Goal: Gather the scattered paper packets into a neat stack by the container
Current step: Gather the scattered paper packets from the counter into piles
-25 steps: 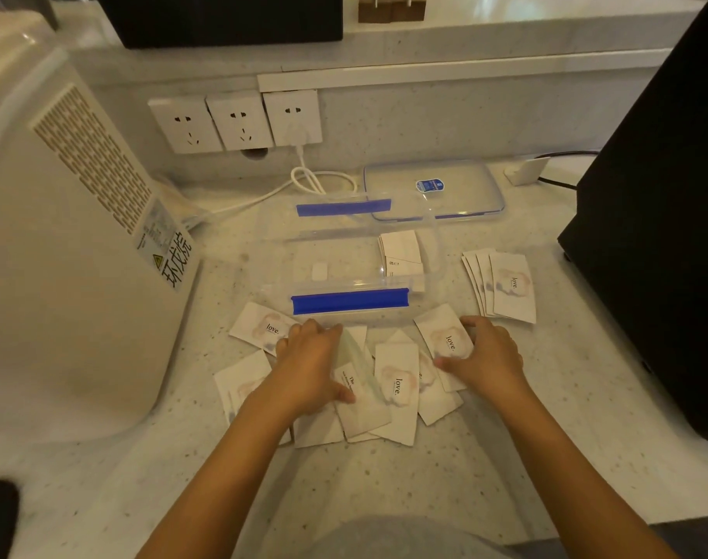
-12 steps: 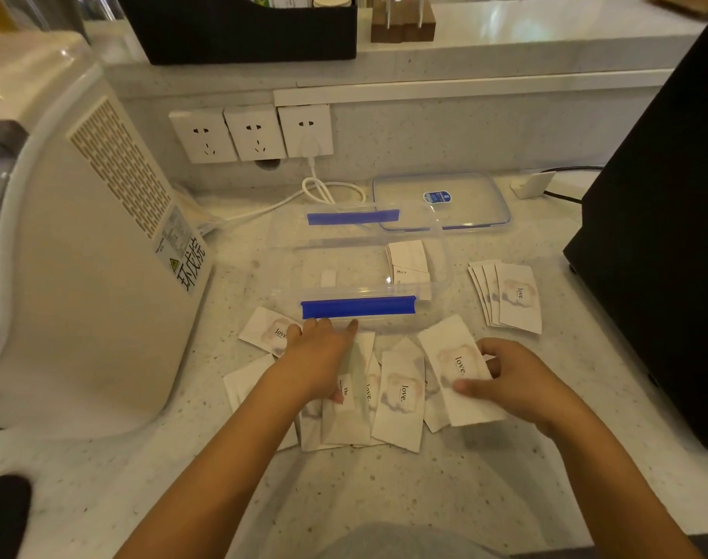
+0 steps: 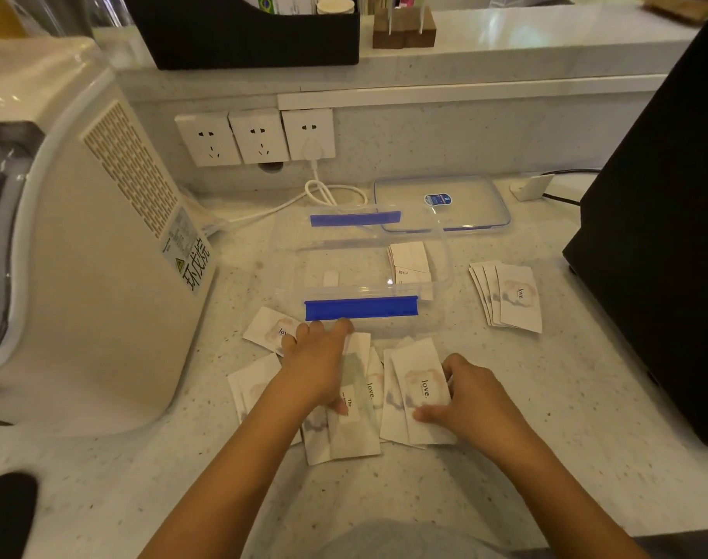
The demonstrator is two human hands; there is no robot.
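Note:
Several white paper packets printed "love" lie scattered on the counter in front of a clear container with blue clips. My right hand grips one packet by its right edge, over other packets. My left hand lies flat, fingers spread, pressing on the packets on the left; one packet pokes out beyond its fingers. A fanned stack of packets sits right of the container. A few packets stand inside the container.
The container's clear lid lies behind it. A large white appliance stands at the left, a black box at the right. Wall sockets with a white cable are at the back.
My right hand has picked up a packet and drawn it toward me and leftward over the pile. My left hand has slid slightly forward toward the container. The view has shifted down.

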